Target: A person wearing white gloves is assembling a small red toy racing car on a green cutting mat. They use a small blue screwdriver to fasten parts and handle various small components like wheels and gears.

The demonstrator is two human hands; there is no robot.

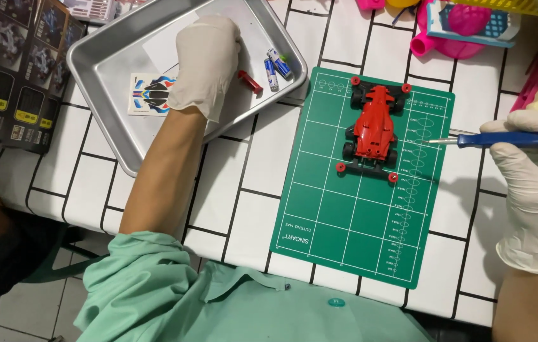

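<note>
A red toy race car [373,128] with black wheels rests on a green cutting mat [358,209]. My right hand [535,190], in a white glove, holds a blue-handled screwdriver [497,140] whose tip points left, just right of the car. My left hand [204,63], also gloved, reaches into a metal tray [110,120], fingers down on the tray floor beside a small red part [250,82] and two small batteries [277,66]. A sticker sheet [145,94] lies in the tray under my wrist.
Dark printed boxes [15,69] sit at the left table edge. Pink and yellow plastic items [465,25] crowd the far right. The white tabletop [231,183] has black grid lines; its near edge runs by my green shirt.
</note>
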